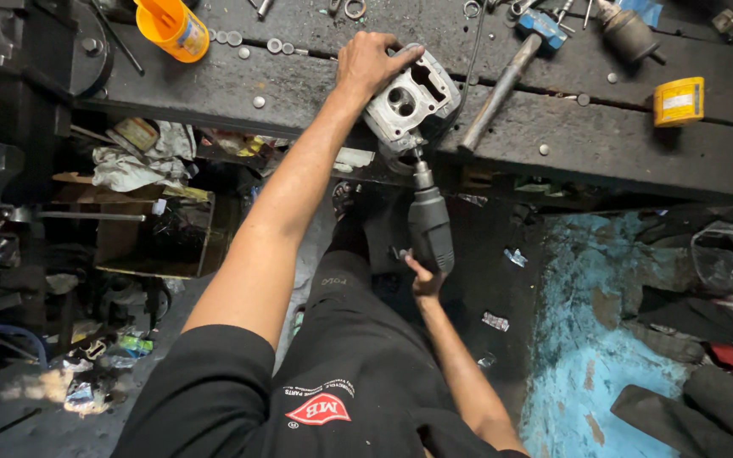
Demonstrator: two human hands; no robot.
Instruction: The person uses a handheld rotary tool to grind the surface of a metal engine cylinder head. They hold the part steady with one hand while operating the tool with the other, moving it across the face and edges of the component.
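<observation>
From the head camera, the left hand (372, 64) is clamped over a grey metal engine part (411, 103) at the near edge of the dark table (621, 140). The right hand (424, 280), lower down, grips a grey power tool (430, 225) pointing up into the part's underside. A hammer (498, 92) lies just beside.

Matt cast-metal cylinder head (411, 103) (grimy)

Your dark wooden workbench (621, 136) carries a hammer (495, 93), yellow cup (173, 28), yellow box (679, 101) (washers (235, 38) scattered too).
</observation>
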